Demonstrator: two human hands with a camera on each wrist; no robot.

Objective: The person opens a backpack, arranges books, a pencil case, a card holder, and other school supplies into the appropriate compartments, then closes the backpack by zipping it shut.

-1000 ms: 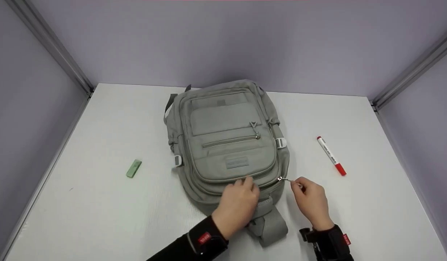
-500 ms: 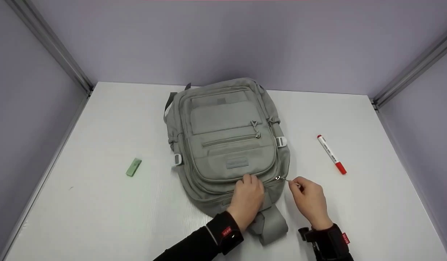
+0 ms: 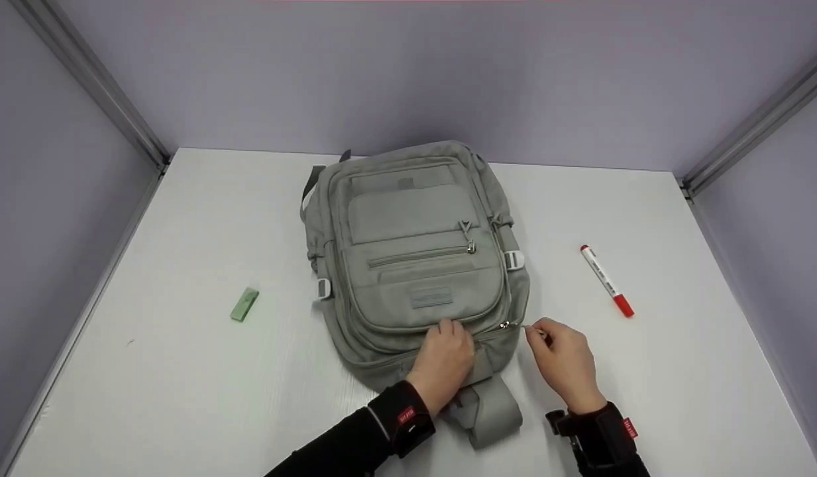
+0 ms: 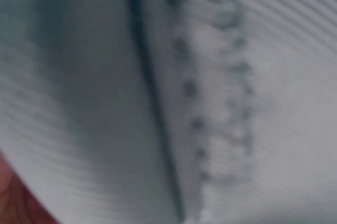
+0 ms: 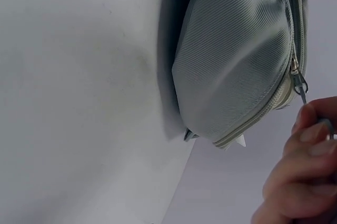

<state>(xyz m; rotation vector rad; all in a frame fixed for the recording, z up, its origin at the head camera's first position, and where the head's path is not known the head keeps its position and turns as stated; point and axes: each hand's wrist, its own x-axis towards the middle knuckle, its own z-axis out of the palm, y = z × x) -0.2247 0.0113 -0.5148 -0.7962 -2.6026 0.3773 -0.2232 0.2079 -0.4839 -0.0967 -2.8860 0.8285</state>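
Observation:
A grey-green backpack [image 3: 415,218] lies front up on the white table, its carry handle and wide strap [image 3: 497,411] toward the person. The left hand [image 3: 444,358] grips the fabric at the near end of the bag, fingers curled in at the edge of the front pocket. Close-up fabric with a stitched seam [image 4: 195,108] fills the left wrist view. At the bag's near right corner, the right hand [image 3: 564,358] pinches the cord of a zipper pull [image 5: 300,88] between thumb and index finger. The cord runs taut to the metal slider [image 3: 505,325].
A green eraser [image 3: 244,304] lies on the table left of the bag. On the right is a white marker [image 3: 605,278] with a red cap. Pale panels [image 3: 408,73] wall in the back and both sides of the table [image 3: 150,371].
The zipper slider has crept slightly left along the near edge, with the right hand following. The left hand shifted right along the bag, then slightly back left.

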